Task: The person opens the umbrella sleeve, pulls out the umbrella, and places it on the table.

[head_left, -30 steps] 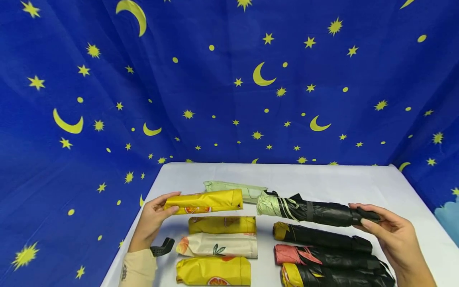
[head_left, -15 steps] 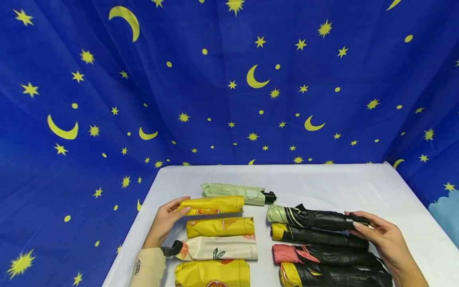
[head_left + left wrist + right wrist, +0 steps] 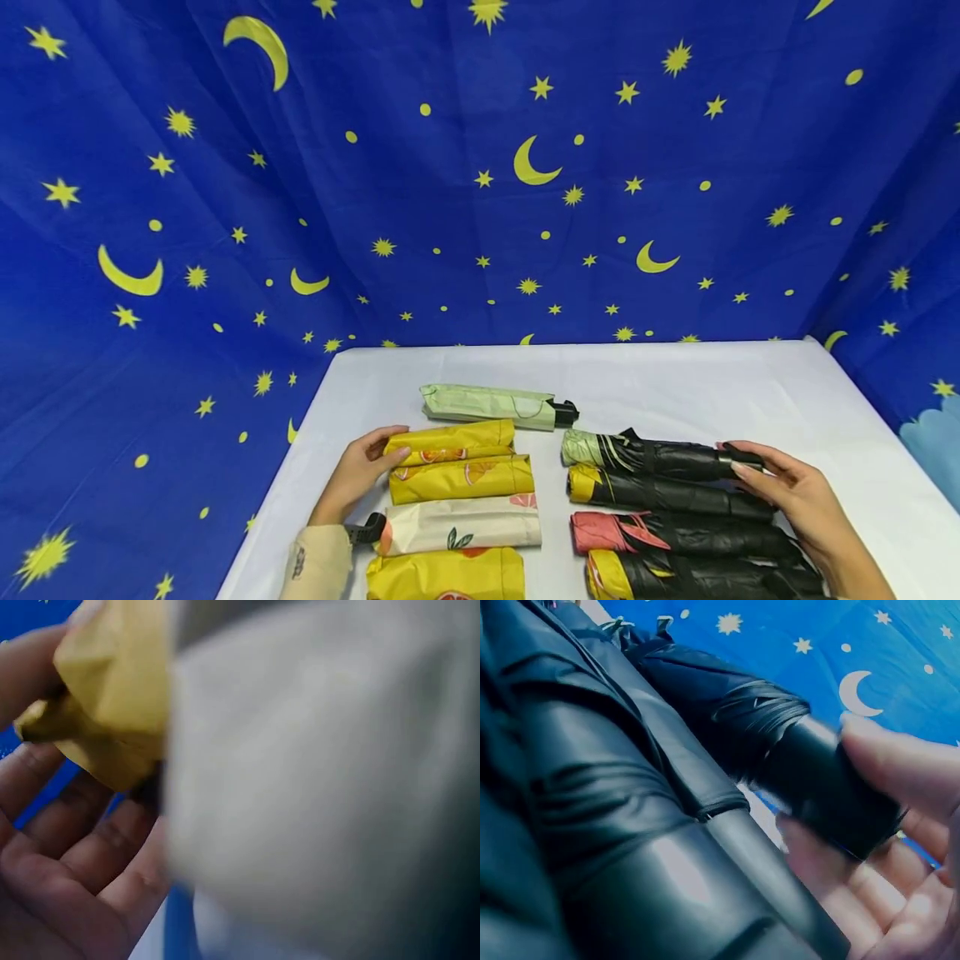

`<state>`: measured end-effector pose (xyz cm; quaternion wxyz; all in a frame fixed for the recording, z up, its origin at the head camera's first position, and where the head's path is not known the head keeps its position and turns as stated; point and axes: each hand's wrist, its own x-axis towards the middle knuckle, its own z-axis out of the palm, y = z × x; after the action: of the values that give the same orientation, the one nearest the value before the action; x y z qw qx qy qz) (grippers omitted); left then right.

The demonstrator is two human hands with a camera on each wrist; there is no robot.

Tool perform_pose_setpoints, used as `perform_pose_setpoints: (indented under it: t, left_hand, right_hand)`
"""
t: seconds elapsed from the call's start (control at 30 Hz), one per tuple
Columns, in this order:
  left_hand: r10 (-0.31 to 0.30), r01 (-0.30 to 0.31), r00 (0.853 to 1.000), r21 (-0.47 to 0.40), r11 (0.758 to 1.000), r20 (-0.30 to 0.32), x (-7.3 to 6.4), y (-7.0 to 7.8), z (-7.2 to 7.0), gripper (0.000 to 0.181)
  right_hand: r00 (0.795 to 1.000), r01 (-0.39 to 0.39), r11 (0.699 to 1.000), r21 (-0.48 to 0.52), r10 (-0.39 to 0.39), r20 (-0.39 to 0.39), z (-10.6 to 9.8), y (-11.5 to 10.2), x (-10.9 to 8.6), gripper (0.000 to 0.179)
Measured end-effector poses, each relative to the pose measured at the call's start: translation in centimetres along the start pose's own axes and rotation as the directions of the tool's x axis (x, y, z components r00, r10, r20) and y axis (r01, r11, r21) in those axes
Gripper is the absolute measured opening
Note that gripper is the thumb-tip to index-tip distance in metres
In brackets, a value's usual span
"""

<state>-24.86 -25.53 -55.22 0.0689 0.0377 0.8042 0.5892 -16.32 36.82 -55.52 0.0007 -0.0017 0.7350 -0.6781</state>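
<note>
My left hand pinches the left end of a yellow umbrella sleeve printed with orange slices, right behind a second yellow sleeve. In the left wrist view the thumb and fingers are around the crumpled yellow end, and a blurred pale shape hides much of the rest. On the right, my right hand grips the black handle of a folded umbrella, black with a light green tip. It lies alongside a black umbrella with a yellow tip.
Toward me lie a cream sleeve and another yellow sleeve. At right are a red-tipped umbrella and a yellow-tipped one. A light green sleeved umbrella lies behind on the white table. Blue starry cloth surrounds it.
Both hands have come down toward me: the yellow sleeve has moved right and down beside the second one, and the green-tipped umbrella has moved down beside the yellow-tipped one.
</note>
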Motion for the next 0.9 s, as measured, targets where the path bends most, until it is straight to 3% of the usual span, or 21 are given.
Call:
perform_pose_setpoints:
  t: [0.1,0.23,0.43,0.57,0.7,0.8,0.9]
  left_hand:
    - [0.0,0.0,1.0,0.051,0.999,-0.004,0.0,-0.2,0.1,0.05]
    - [-0.007,0.008,1.0,0.066,0.998,-0.015,-0.1,-0.2,0.3,0.051]
    - [0.0,-0.001,1.0,0.096,0.995,0.011,-0.4,0.2,0.5,0.054]
    - [0.007,-0.009,1.0,0.109,0.994,0.015,-0.8,0.5,0.1,0.055]
    - [0.019,-0.018,1.0,0.128,0.992,-0.007,-1.1,1.3,-0.9,0.056]
    - [0.042,-0.034,0.998,0.172,0.984,-0.042,-1.2,2.4,-2.0,0.053]
    - [0.074,-0.054,0.994,0.214,0.975,-0.086,-1.1,3.9,-3.2,0.05]
  right_hand:
    - [0.999,-0.027,0.983,-0.181,0.023,-0.024,-0.2,0.2,0.1,0.048]
    - [0.999,-0.034,0.947,-0.319,0.024,-0.033,-0.2,0.6,0.3,0.053]
    - [0.999,0.028,0.921,-0.388,-0.036,-0.014,-0.1,0.5,0.2,0.053]
    - [0.999,0.035,0.895,-0.445,-0.033,0.012,-0.2,0.4,0.0,0.053]
    - [0.999,-0.036,0.861,-0.507,0.027,-0.025,-1.1,-0.4,-0.6,0.059]
    - [0.992,-0.115,0.825,-0.554,0.071,-0.099,-1.9,-1.5,-1.2,0.067]
    - [0.986,-0.137,0.805,-0.577,0.054,-0.158,-1.9,-3.5,-1.1,0.069]
